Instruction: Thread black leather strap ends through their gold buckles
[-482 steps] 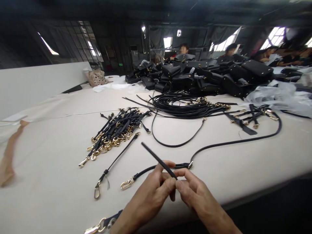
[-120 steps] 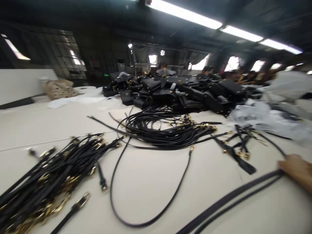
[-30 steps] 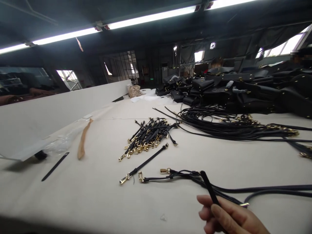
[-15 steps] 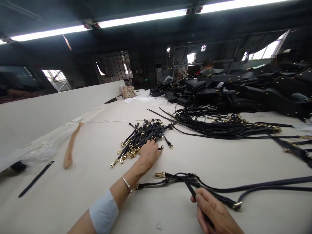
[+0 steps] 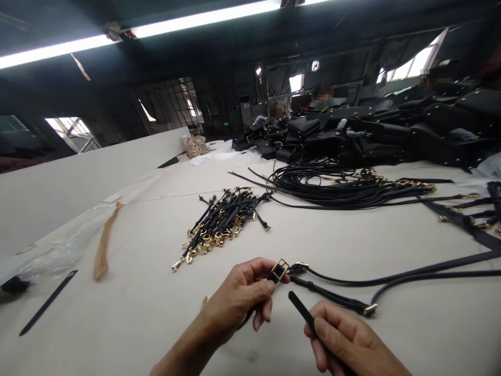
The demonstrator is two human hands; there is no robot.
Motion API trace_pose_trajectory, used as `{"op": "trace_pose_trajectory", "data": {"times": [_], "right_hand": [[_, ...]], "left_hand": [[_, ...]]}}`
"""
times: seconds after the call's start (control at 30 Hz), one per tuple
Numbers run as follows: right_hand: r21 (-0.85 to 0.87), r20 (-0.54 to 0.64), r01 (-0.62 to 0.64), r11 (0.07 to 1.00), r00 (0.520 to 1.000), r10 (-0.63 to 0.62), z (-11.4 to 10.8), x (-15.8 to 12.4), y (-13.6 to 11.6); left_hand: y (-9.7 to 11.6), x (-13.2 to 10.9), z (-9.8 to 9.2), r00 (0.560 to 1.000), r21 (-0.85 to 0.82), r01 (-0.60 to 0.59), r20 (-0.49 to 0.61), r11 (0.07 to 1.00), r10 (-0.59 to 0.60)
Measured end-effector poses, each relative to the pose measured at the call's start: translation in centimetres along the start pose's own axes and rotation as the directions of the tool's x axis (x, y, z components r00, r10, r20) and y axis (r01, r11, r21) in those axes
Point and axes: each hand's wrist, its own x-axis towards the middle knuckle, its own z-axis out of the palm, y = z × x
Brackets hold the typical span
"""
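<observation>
Between the thumb and fingers of my left hand (image 5: pixel 238 292) is a short black buckle strap, its square gold buckle (image 5: pixel 280 269) sticking out to the right. My right hand (image 5: pixel 344 334) pinches a long black strap (image 5: pixel 301 309), whose rounded tip points up toward the buckle with a small gap between. Behind both hands, black straps with gold buckles (image 5: pixel 332 295) lie on the table (image 5: pixel 141 292) and run off to the right. Farther off is a pile of short black straps with gold snap hooks (image 5: pixel 227 216).
Coiled long black straps (image 5: pixel 313 190) lie beyond the pile, with a heap of black bags (image 5: pixel 376 130) behind them. On the left are a tan strip (image 5: pixel 104 245), a single black strap (image 5: pixel 47 304) and clear plastic (image 5: pixel 66 250). A white partition (image 5: pixel 78 180) borders the far left.
My left hand has come back from the pile with a short buckle strap and now holds it near my right hand. The strap tip in my right hand now points toward the buckle.
</observation>
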Motion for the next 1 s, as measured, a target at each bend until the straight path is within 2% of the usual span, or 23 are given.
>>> {"op": "trace_pose_trajectory", "data": {"times": [0.1, 0.2, 0.37, 0.53, 0.73, 0.8, 0.87, 0.93, 1.0], "right_hand": [[-0.012, 0.026, -0.035, 0.999, 0.999, 0.036, 0.1, -0.2, 0.1], [-0.013, 0.022, -0.039, 0.999, 0.999, 0.039, -0.2, -0.4, 0.6], [0.005, 0.089, -0.035, 0.999, 0.995, 0.035, -1.3, -1.1, 1.5], [0.027, 0.010, -0.054, 0.998, 0.998, 0.054, -1.5, -1.7, 1.5], [0.042, 0.053, -0.066, 0.997, 0.997, 0.064, -1.1, -1.6, 1.4], [0.043, 0.061, -0.062, 0.997, 0.996, 0.059, -1.2, -1.6, 1.6], [0.045, 0.057, -0.060, 0.997, 0.997, 0.057, -1.2, -1.7, 1.9], [0.053, 0.028, -0.060, 0.997, 0.998, 0.059, -1.1, -1.9, 2.2], [0.064, -0.020, -0.056, 0.996, 0.998, 0.057, -0.8, -2.0, 2.3]], "left_hand": [[-0.8, -1.8, 1.1, 1.000, -0.152, 0.009, 0.008, 0.988, -0.008], [-1.4, -3.0, 1.9, 0.999, -0.232, -0.006, 0.049, 0.973, 0.018], [-1.5, -4.4, 3.2, 0.997, -0.229, 0.077, 0.014, 0.970, -0.076], [-1.3, -4.8, 4.1, 0.996, -0.301, 0.038, -0.062, 0.953, -0.059], [-1.9, -4.7, 3.8, 0.996, -0.309, 0.056, -0.051, 0.949, -0.075], [-2.2, -4.7, 3.8, 0.995, -0.221, 0.062, -0.061, 0.973, -0.077], [-2.6, -4.6, 4.0, 0.987, -0.039, 0.061, -0.147, 0.997, -0.066], [-3.1, -4.5, 4.3, 0.957, 0.200, 0.031, -0.289, 0.979, 0.029], [-3.6, -4.3, 4.6, 0.910, 0.408, -0.017, -0.371, 0.913, 0.183]]}}
